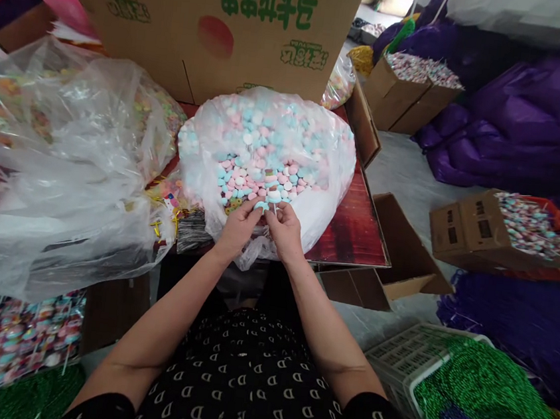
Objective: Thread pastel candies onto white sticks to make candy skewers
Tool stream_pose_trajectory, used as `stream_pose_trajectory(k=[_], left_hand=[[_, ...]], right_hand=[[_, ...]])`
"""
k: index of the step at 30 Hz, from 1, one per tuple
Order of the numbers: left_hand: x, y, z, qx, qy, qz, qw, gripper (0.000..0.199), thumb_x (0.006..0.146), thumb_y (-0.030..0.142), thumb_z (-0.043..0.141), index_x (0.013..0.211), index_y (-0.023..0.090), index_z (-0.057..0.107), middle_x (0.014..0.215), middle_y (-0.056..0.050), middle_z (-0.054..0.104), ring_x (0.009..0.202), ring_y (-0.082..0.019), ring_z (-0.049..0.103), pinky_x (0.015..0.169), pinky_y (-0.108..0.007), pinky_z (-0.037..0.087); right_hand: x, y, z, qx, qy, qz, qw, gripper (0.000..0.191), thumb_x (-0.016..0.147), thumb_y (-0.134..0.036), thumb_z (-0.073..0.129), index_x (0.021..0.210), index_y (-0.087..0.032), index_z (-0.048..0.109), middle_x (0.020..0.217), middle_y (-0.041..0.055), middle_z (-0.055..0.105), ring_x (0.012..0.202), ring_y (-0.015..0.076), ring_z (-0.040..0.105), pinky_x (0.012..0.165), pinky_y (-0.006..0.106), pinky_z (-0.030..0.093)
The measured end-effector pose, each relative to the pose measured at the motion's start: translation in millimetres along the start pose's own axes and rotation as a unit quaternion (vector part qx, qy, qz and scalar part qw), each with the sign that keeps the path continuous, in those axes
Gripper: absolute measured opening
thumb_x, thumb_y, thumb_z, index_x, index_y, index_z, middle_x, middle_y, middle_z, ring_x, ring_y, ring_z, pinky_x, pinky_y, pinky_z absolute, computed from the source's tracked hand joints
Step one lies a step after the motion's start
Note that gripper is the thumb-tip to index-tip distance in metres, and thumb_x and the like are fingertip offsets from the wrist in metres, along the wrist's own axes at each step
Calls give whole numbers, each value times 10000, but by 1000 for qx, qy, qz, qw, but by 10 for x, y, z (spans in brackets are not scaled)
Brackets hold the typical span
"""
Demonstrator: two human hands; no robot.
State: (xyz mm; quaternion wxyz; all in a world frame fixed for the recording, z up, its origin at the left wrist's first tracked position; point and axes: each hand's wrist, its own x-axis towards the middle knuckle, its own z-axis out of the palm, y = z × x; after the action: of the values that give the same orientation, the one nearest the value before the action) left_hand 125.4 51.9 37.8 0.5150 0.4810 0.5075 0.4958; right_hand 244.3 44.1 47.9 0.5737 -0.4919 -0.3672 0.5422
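A large clear plastic bag (pixel 334 148) full of pink, blue and white candies (pixel 243 179) lies open on a red table. At its near edge my left hand (pixel 239 226) pinches a small blue candy (pixel 261 205) between thumb and finger. Close beside it, my right hand (pixel 284 228) has its fingers closed around a thin white stick, whose upper end is near the blue candy. Whether stick and candy are joined is too small to tell. A bundle of thin dark strips (pixel 196 231) lies left of the bag.
A big cardboard box (pixel 164 24) stands behind the bag. Plastic bags of colourful candies (pixel 70 107) crowd the left. An open carton (pixel 400 249) sits beyond the table's right edge (pixel 358 224). A white crate (pixel 409 356) holds green strands at lower right.
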Motion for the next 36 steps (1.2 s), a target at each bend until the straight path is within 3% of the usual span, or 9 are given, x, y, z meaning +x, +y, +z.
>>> stream_pose_trajectory(k=[4, 7, 12, 17, 20, 24, 30, 36], left_hand=[[-28, 29, -43, 53, -9, 46, 997, 441, 953, 383, 604, 1319, 191, 757, 1438, -87, 724, 1372, -265, 642, 1240, -421, 449], [-59, 43, -53, 42, -16, 45, 998, 467, 1000, 413, 550, 1378, 197, 721, 1510, -93, 674, 1454, -267, 584, 1267, -430, 420], [-96, 88, -72, 93, -42, 42, 994, 497, 984, 471, 613, 1399, 212, 701, 1449, -93, 715, 1412, -290, 614, 1213, -430, 474], [-62, 71, -68, 104, -26, 61, 992, 426, 969, 399, 626, 1321, 182, 730, 1348, -103, 758, 1283, -271, 684, 1166, -424, 501], [-42, 19, -52, 43, -14, 29, 999, 405, 985, 385, 589, 1308, 172, 709, 1130, -95, 802, 1049, -231, 753, 1004, -396, 595], [-18, -12, -61, -55, -19, -8, 998, 338, 966, 395, 622, 1212, 182, 712, 935, -51, 787, 794, -184, 747, 774, -331, 633], [59, 42, -108, -160, -19, -48, 986, 413, 877, 402, 789, 1227, 189, 743, 1030, -52, 802, 896, -188, 756, 867, -350, 646], [64, 83, -118, -227, -55, -81, 969, 465, 836, 382, 861, 1238, 174, 752, 1037, -67, 800, 884, -177, 752, 912, -378, 651]], right_hand=[[9, 13, 14, 7, -4, 4, 1000, 376, 687, -447, 771, 962, -219, 655, 695, -69, 656, 666, 126, 602, 673, 258, 521], [-5, -2, 23, 21, -10, 11, 1000, 374, 667, -477, 790, 894, -217, 646, 710, -48, 675, 688, 140, 626, 699, 280, 546], [-21, -17, 2, -30, -3, 17, 999, 409, 658, -521, 821, 861, -207, 655, 672, -56, 625, 647, 123, 574, 600, 248, 470], [-43, -12, -49, -14, -46, 26, 999, 507, 729, -600, 787, 1018, -195, 690, 680, -62, 602, 521, 75, 434, 469, 229, 320], [-118, -39, -125, -12, -41, 20, 999, 529, 814, -652, 731, 1082, -197, 694, 671, -62, 597, 448, 57, 333, 430, 238, 271], [-345, -92, -306, -44, -41, 24, 998, 536, 856, -669, 714, 1097, -189, 710, 630, -51, 596, 434, 71, 346, 423, 244, 284], [-698, -19, -552, -125, -80, 21, 989, 467, 907, -609, 660, 1033, -172, 766, 562, -46, 549, 479, 97, 394, 482, 248, 311], [-713, 59, -591, -187, -72, 11, 980, 476, 889, -591, 631, 1036, -163, 779, 554, -42, 557, 507, 120, 447, 541, 272, 370]])
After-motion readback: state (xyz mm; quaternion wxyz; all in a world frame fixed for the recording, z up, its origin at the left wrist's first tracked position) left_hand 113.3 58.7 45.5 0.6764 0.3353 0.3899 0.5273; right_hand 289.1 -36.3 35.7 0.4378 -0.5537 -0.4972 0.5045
